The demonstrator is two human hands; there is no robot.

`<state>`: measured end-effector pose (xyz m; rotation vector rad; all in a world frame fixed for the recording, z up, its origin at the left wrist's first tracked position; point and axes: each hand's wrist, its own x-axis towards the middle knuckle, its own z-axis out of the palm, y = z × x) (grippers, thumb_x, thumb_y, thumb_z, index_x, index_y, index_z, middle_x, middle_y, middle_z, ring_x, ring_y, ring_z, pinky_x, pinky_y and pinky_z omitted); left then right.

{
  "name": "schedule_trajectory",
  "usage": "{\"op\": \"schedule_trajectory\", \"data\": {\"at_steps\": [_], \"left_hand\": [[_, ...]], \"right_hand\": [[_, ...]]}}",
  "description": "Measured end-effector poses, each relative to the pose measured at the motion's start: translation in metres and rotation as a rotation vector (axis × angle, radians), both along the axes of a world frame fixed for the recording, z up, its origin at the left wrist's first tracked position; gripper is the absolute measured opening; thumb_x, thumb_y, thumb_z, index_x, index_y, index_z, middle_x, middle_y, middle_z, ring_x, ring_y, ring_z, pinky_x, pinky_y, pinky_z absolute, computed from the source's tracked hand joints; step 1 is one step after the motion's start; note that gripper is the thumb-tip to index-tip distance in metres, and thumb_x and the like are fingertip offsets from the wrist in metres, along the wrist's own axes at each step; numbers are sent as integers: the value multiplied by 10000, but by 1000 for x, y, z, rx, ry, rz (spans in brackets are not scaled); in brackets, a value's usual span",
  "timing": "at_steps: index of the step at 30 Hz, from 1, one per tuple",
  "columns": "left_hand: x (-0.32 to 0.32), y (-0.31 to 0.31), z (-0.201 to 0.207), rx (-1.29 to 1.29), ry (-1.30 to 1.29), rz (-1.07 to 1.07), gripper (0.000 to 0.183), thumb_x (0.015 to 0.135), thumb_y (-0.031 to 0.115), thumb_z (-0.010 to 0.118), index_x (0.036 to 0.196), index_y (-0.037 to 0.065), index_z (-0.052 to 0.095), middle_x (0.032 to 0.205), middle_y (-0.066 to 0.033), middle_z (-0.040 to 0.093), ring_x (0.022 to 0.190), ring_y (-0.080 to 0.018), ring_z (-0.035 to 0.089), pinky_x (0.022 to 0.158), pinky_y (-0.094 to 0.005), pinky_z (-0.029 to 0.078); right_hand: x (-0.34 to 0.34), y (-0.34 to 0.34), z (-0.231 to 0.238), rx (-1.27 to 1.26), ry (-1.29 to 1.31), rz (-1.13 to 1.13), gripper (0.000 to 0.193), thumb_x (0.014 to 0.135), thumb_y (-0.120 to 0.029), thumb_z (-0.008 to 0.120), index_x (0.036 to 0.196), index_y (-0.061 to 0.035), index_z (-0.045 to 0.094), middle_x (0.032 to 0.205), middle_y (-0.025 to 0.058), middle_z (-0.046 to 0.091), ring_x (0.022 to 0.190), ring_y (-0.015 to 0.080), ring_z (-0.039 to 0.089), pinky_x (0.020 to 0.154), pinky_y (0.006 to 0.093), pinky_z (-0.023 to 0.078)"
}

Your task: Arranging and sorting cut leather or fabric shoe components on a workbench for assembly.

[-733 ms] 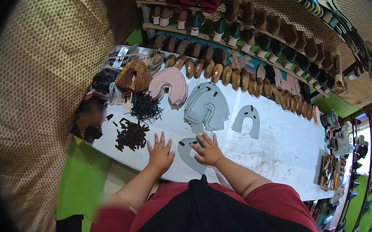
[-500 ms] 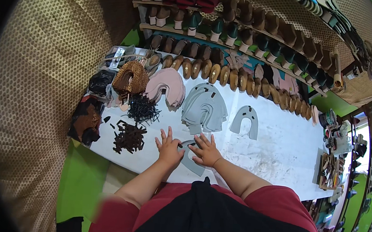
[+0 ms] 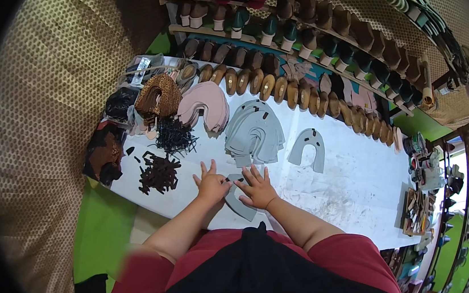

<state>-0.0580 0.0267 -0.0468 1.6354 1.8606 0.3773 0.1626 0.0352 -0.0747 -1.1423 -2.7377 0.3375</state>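
Grey piece [image 3: 242, 209]: one, on the tabletop [image 3: 367, 220], between the hands. Left hand [image 3: 212, 188]: fingers bent at its upper end; grip cannot be told. Right hand [image 3: 260, 192]: released, fingers spread over its edge. Handling: best kept flat, steady.

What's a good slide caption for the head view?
Left hand and right hand at a gray curved piece, near piled brown strips.

A grey, arched shoe-upper piece [image 3: 241, 207] lies flat, partly hidden, near the white-covered bench's [image 3: 347, 213] front edge; a small dark strip [image 3: 239, 179] marks its far end.
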Motion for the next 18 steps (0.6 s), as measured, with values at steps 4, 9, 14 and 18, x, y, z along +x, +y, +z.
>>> {"op": "schedule_trajectory", "data": {"at_steps": [4, 9, 14, 18], "left_hand": [[16, 4, 2, 72, -71, -47, 169, 779, 281, 784, 742, 120, 751, 1635, -202, 231, 1515, -484, 51, 1075, -789, 47], [23, -1, -9, 98, -179, 127, 111, 767, 254, 786, 729, 153, 758, 1644, -169, 229, 1531, -433, 56, 1103, -752, 27], [24, -2, -1, 114, -117, 45, 140, 816, 261, 758, 783, 125, 754, 1648, -188, 200, 1523, -470, 22, 1078, -781, 43], [17, -6, -5, 199, -42, -48, 167, 870, 267, 679, 875, 145, 793, 1652, -199, 170, 1519, -482, -5, 1106, -740, -21]], "right_hand": [[0, 2, -1, -5, 10, 17, 573, 895, -531, 569, 1400, -261, 569, 1607, 137, 289, 1507, 406, 179, 1103, 757, 137], [-1, 3, -2, -18, 0, 36, 570, 897, -511, 574, 1390, -225, 578, 1584, 130, 327, 1510, 397, 169, 1107, 754, 147], [1, 4, -2, -23, 33, 34, 530, 880, -492, 593, 1323, -203, 626, 1571, 136, 343, 1508, 395, 171, 1111, 754, 144], [-1, 3, 6, -60, -28, 26, 495, 862, -485, 607, 1254, -189, 671, 1580, 140, 330, 1513, 394, 159, 1116, 750, 138]]}}
